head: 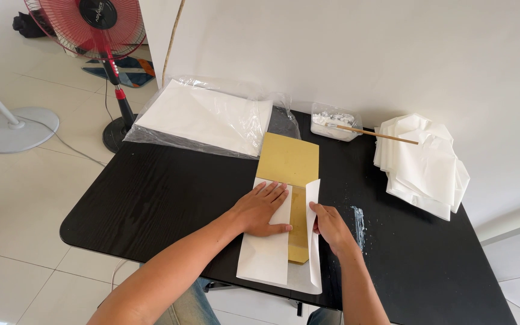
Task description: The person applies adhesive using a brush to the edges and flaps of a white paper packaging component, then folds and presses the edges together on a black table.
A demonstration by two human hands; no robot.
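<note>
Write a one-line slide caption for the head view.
Left hand flattens a white paper sheet over a yellow board while right hand folds its other flap on a black table.

No sleeves are worn: both forearms are bare up to the frame's lower edge. No watch, ring or glove is seen on the left hand [261, 210] or the right hand [330, 225]. Blue denim trousers are glimpsed below the forearms.
</note>
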